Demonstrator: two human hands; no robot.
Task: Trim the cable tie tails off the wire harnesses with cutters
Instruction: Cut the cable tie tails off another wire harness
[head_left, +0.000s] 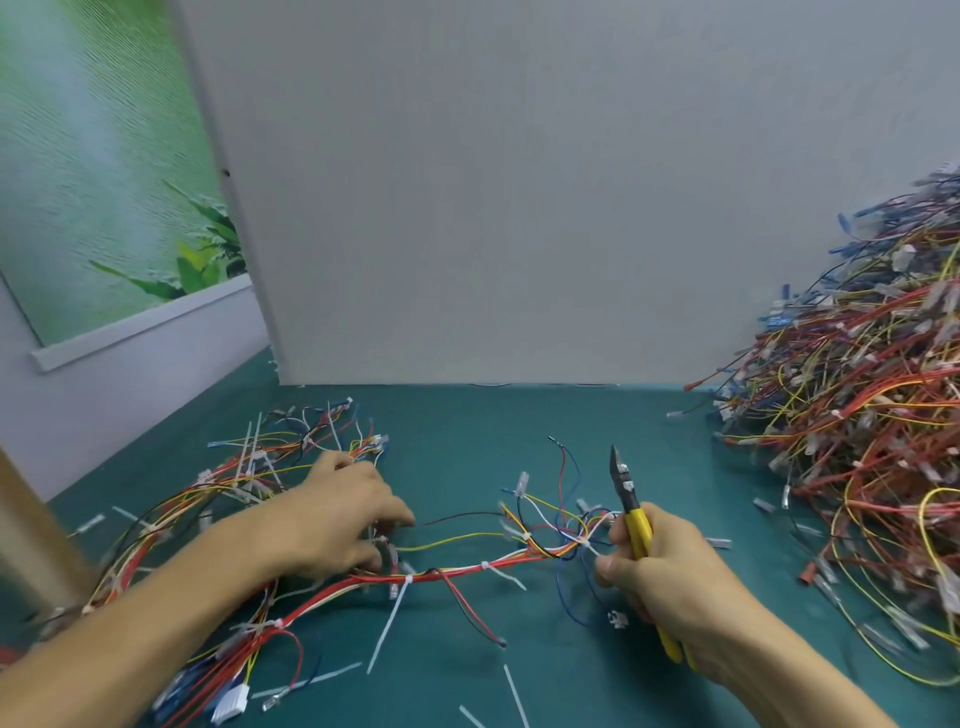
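Note:
A wire harness (457, 569) of red, yellow, black and white wires lies across the green mat, bound by white cable ties. One long uncut tie tail (387, 626) hangs down from it near the middle; a shorter one (506, 576) sticks out further right. My left hand (337, 512) rests on the harness's left part, fingers curled over the wires. My right hand (670, 566) grips yellow-handled cutters (626, 491), jaws pointing up, and its thumb and forefinger pinch a white tie tail at the harness's right end.
A big heap of harnesses (862, 415) fills the right side. A smaller bunch (280, 457) lies at the left, behind my left hand. Cut tie tails (514, 693) lie scattered over the green mat (467, 457). A grey board (519, 208) stands behind.

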